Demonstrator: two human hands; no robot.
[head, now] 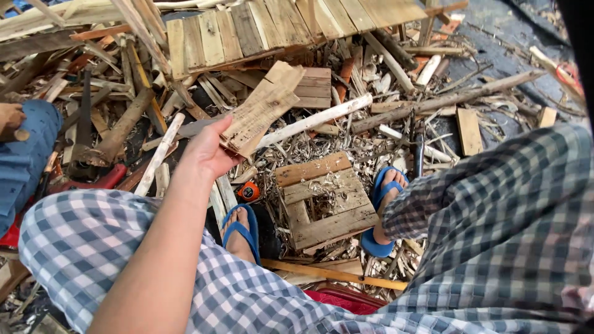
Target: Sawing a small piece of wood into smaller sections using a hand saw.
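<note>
The left hand (207,151) holds a flat wooden board (260,111), fingers closed on its near edge. A firmer grip seems wise, as the board's far end hangs free beyond the fingers. The right hand is not visible.

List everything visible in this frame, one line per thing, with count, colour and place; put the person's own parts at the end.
flat wood piece: one, pale brown, centre, held at its lower edge.
slatted panel: one, weathered brown, on the ground between the feet.
plank platform: one, grey-brown, top centre.
long pale stick: one, whitish, lying under the held piece.
branch: one, brown, upper right.
scrap wood and shavings: too many to count, brown, all over the ground.
small orange object: one, by the left foot; kind unclear.
another person's blue-clad leg: one, left edge.
flip-flops: two, blue, on the feet.
checked trousers: blue-white, foreground.
left hand: one, gripping the flat wood piece.
right hand: not in view.
</note>
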